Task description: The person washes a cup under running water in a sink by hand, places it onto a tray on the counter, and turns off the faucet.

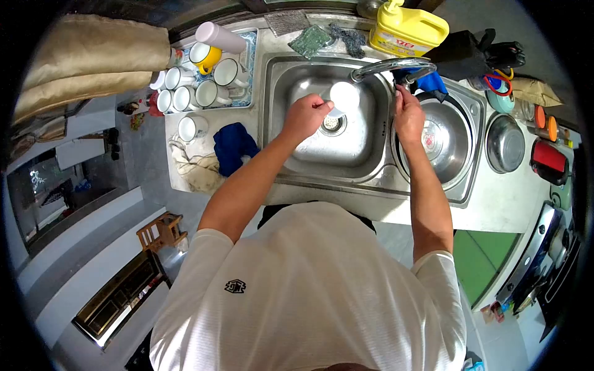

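My left hand (307, 117) is closed at the side of a white mug (344, 98), holding it over the drain (333, 123) of the steel sink (272, 145). The mug's handle is hidden by my fingers. At the base of the chrome faucet (396, 63), my right hand (409, 120) has its fingers closed at the faucet handle, which is mostly covered. The spout reaches left over the basin, toward the mug. A blue cloth (432, 85) hangs just behind the faucet base. Below my right forearm, a steel bowl (455, 145) sits in the smaller basin.
Several mugs (211, 94) and a pale tumbler (219, 37) stand on a patterned tray (247, 99). Left of the sink are another white mug (192, 128), a dark blue cloth (235, 148) and a beige cloth (195, 167). A yellow jug (405, 31) stands behind the sink.
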`<act>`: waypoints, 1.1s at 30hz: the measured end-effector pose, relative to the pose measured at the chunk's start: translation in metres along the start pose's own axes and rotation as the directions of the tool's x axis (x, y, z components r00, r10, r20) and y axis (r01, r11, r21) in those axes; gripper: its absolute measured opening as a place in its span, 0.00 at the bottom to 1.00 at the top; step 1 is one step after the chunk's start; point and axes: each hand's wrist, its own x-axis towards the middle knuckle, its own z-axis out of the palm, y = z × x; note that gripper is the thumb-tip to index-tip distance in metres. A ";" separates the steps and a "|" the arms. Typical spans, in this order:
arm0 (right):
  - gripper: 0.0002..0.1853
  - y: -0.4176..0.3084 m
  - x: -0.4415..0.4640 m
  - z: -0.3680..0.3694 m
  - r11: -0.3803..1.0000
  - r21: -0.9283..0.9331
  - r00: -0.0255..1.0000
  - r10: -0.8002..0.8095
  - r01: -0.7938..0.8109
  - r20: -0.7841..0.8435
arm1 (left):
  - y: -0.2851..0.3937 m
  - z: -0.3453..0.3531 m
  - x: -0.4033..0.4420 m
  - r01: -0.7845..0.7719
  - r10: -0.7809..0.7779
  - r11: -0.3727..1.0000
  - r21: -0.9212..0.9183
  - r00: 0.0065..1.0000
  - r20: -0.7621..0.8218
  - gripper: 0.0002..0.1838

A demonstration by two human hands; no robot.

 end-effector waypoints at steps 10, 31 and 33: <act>0.13 -0.007 -0.001 0.002 0.989 -0.142 0.999 -0.039 0.043 0.028 | -0.016 0.020 0.023 0.028 -0.022 0.972 -0.233 0.999 0.028 0.17; 0.36 -0.070 -0.020 0.043 0.966 0.258 0.982 -0.070 0.024 0.173 | 0.017 0.012 0.014 -0.071 0.075 0.990 -0.122 0.997 0.029 0.16; 0.37 -0.070 -0.013 0.064 0.940 0.339 0.981 -0.031 -0.037 0.194 | 0.019 0.011 0.012 -0.117 0.123 0.986 -0.118 0.991 0.046 0.14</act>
